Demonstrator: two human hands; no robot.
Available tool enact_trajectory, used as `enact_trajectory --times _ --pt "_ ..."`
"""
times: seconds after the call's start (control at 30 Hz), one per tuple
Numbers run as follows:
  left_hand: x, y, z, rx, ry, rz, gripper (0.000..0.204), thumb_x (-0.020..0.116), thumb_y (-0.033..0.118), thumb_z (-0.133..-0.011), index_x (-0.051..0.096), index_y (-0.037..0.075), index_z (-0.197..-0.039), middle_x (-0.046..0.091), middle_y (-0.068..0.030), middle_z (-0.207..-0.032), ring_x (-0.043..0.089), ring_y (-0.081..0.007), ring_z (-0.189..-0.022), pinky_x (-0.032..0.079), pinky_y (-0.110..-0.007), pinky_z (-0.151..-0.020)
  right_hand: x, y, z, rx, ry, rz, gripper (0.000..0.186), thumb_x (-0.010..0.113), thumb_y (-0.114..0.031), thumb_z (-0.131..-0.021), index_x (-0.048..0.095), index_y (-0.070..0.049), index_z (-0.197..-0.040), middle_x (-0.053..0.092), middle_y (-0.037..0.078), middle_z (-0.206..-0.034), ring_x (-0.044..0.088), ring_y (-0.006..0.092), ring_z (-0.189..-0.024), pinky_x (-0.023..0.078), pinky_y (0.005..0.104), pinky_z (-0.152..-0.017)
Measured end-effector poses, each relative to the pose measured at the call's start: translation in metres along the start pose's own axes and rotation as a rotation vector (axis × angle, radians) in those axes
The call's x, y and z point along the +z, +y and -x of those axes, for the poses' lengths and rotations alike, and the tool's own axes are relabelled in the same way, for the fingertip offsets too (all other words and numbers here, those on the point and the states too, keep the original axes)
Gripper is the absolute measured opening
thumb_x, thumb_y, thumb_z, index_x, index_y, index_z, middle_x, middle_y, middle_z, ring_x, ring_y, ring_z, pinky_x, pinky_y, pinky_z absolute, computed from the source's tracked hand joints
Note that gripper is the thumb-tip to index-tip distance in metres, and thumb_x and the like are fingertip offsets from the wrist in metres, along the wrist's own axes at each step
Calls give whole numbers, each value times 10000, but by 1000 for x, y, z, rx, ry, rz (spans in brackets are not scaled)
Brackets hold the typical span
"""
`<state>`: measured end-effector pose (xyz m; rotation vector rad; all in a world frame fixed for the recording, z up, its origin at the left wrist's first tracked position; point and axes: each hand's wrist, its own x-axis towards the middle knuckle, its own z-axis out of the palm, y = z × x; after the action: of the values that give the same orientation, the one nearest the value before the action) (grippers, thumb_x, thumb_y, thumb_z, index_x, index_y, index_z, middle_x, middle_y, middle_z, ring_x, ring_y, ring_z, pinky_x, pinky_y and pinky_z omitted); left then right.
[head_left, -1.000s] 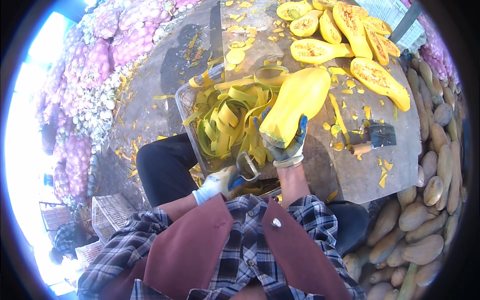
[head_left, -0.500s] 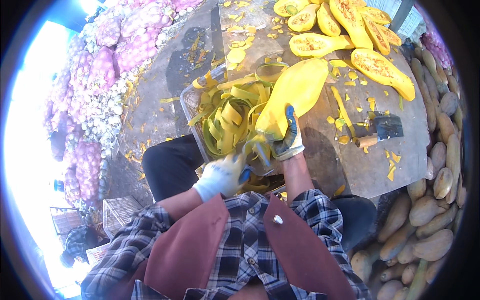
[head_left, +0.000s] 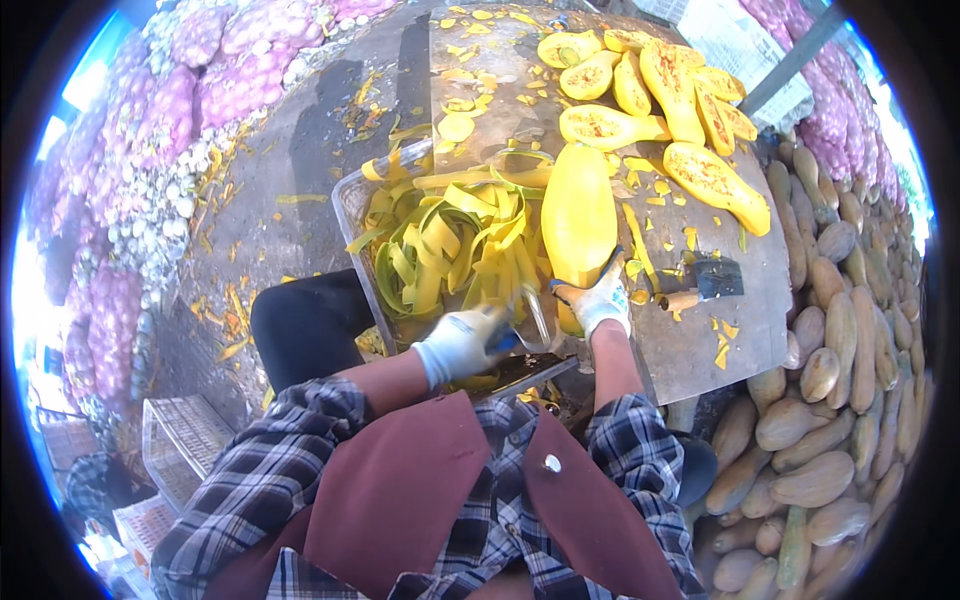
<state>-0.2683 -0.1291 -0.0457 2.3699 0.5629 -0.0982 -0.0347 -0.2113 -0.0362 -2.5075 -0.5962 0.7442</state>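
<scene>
My left hand point(head_left: 462, 345), in a white glove with blue on the fingers, is closed on a peeler point(head_left: 541, 318) with a looped metal frame. Its handle is hidden in my fingers. A peeled yellow squash point(head_left: 580, 220) stands lengthwise away from me, its bare flesh smooth. With my right hand point(head_left: 600, 297), also gloved, I grip its near end from the right side. The peeler is close to that near end; I cannot tell whether it touches. Left of the squash, long curled peels point(head_left: 440, 250) fill a clear plastic crate point(head_left: 352, 215).
Halved squashes point(head_left: 675, 95) lie at the back right of the board point(head_left: 720, 345). A cleaver point(head_left: 718, 278) with a wooden handle rests right of my right hand, among scraps. Unpeeled squashes point(head_left: 820, 375) are heaped at the right. Pink net sacks point(head_left: 240, 95) stand at the far left.
The squash has swung from leaning right to nearly straight ahead. My right hand has shifted round to its right side. My left hand still holds the peeler near it. The whole view has shifted.
</scene>
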Motion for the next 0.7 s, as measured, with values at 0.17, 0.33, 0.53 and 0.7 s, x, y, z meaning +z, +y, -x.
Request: enact_trajectory --times 0.17,0.33,0.53,0.7 --pt "6 -10 -10 213 -277 -415 693 725 423 -857 522 117 -1445 421 -231 -1538 696 -367 -1030 572 -457 -888 -1 28 -29 -217 6 28 1350 946 -298 -639 76 -28 -1636 502 212 -1518 521 342 -1378 418 380 -1158" --pt "-41 -48 -42 -100 -157 -403 659 708 333 -906 486 127 -1491 315 -247 -1630 709 -359 -1058 576 -448 -928 -3 30 -24 -194 -35 107 1385 961 -299 -602 76 -48 -1637 519 208 -1496 538 330 -1359 438 387 -1139" --pt "-78 -147 -2 -290 200 -229 463 713 324 -901 616 105 -1297 596 -206 -1344 682 -371 -1098 554 -444 -927 -3 44 -24 -279 -45 178 1363 963 -426 -592 168 14 -1608 533 257 -1463 541 379 -1351 440 406 -1139" --pt "-91 -169 8 -278 497 132 401 719 327 -909 643 87 -1221 688 -191 -1140 665 -402 -1066 534 -451 -921 -13 67 -28 -293 -58 328 1300 933 -462 -610 228 28 -1587 528 264 -1464 539 391 -1348 435 404 -1146"
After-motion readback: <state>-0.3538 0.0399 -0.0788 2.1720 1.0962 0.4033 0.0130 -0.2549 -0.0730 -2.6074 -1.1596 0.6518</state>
